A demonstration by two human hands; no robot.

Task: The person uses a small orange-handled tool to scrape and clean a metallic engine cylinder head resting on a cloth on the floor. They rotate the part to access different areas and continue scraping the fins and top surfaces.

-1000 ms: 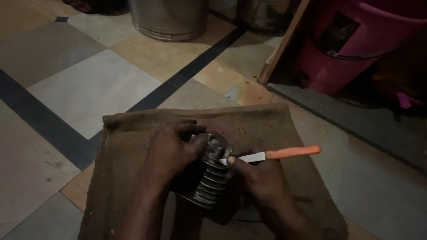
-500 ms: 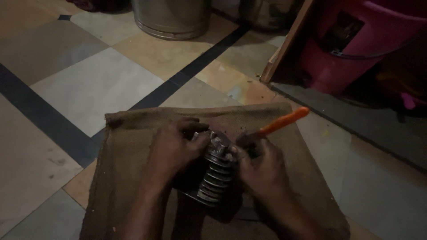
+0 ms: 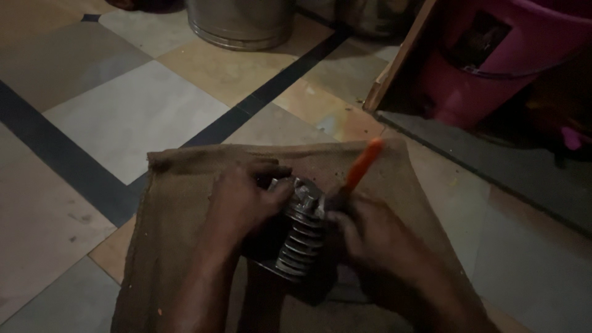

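A finned metal engine cylinder point(image 3: 300, 237) lies on a brown burlap sack point(image 3: 185, 203) spread on the floor. My left hand point(image 3: 242, 200) grips its left side and top. My right hand point(image 3: 367, 237) presses against its right side and holds a tool with an orange handle point(image 3: 364, 163); the handle points up and away, and the tip is hidden against the top of the cylinder. The light is dim.
Tiled floor with a dark stripe point(image 3: 49, 160) runs around the sack. A metal drum point(image 3: 240, 21) stands at the back. A pink plastic bucket point(image 3: 499, 61) and a leaning wooden board point(image 3: 398, 58) are at the back right.
The orange handle has swung from lying out to the right to pointing up and away. My right hand has shifted closer against the cylinder. The left hand stays on the cylinder.
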